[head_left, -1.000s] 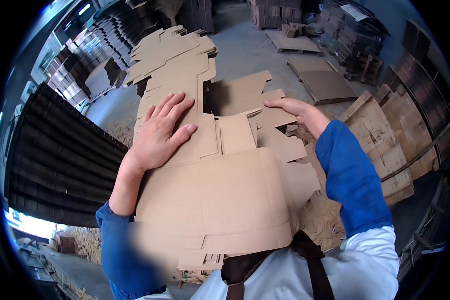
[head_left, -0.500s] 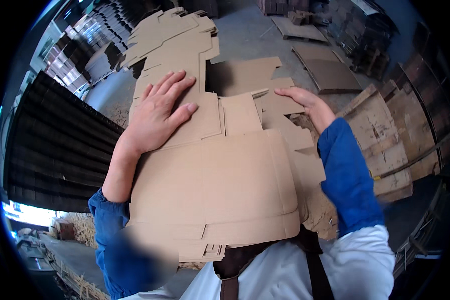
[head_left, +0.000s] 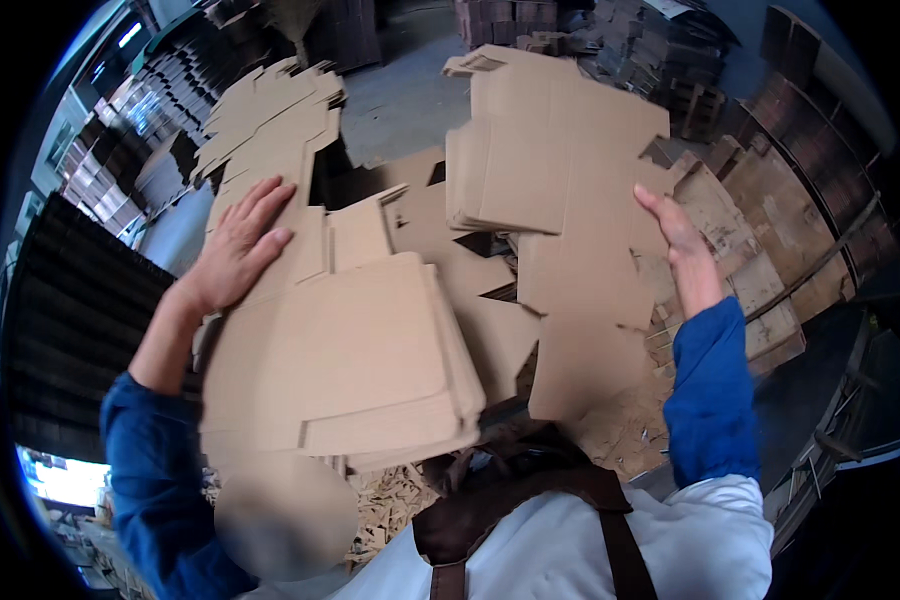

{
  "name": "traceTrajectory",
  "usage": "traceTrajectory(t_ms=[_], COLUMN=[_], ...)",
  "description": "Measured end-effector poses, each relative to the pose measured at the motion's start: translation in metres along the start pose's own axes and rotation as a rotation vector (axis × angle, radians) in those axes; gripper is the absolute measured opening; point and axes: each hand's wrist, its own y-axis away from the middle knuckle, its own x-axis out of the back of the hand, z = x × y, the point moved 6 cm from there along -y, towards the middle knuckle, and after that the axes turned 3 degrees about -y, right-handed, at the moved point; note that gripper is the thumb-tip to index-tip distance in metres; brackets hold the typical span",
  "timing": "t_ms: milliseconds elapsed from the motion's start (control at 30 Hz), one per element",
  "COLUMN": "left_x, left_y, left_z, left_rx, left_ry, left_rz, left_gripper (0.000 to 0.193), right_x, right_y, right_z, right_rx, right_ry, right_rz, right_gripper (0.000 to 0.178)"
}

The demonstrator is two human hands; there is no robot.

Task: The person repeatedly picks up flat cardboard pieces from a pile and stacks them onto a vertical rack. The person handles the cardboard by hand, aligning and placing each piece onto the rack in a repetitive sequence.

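Note:
My left hand [head_left: 242,248] lies flat, fingers stretched, on a stack of flat brown cardboard blanks [head_left: 335,345] with cut flaps and slots. To the right, my right hand [head_left: 682,238] is at the right edge of a large cardboard blank [head_left: 600,240]. Its thumb shows on the near face, while the other fingers are hidden behind the edge. This blank spreads apart from the stack, with a folded-looking double panel [head_left: 505,175] at its left. Between the two, more cut cardboard pieces [head_left: 480,290] lie lower down with dark gaps.
Long overlapping cardboard sheets [head_left: 270,105] stretch away at the far left. Wooden boards [head_left: 760,220] stand at the right. A dark ribbed stack [head_left: 80,310] flanks the left side. Cardboard scraps [head_left: 395,505] cover the floor near my apron. Stacked bundles [head_left: 505,20] stand at the back.
My right hand has moved right, and a large blank now spreads out at the right beside it. The view has shifted, so the stack and my left hand appear further left; that hand still lies flat.

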Motion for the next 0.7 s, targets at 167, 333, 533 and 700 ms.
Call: traceTrajectory(t_ms=[167,333,533,700], left_x=[0.03,-0.031,-0.152,-0.211], left_y=[-0.046,-0.151,-0.227,-0.249], left_z=[0.074,0.196,0.298,0.34], left_rx=[0.025,0.286,0.508,0.462], left_ry=[-0.191,0.248,0.972,1.254], left_rz=[-0.144,-0.323,-0.216,-0.101], left_gripper=[0.068,0.103,0.08,0.058], right_x=[0.07,0.124,0.182,0.24], right_y=[0.043,0.046,0.06,0.071], right_z=[0.02,0.049,0.09,0.12], right_rx=[0.051,0.031,-0.078,-0.224], right_ry=[-0.049,-0.1,-0.158,-0.16], right_rz=[-0.004,-0.053,-0.08,-0.039], right_gripper=[0.049,0.049,0.048,0.035])
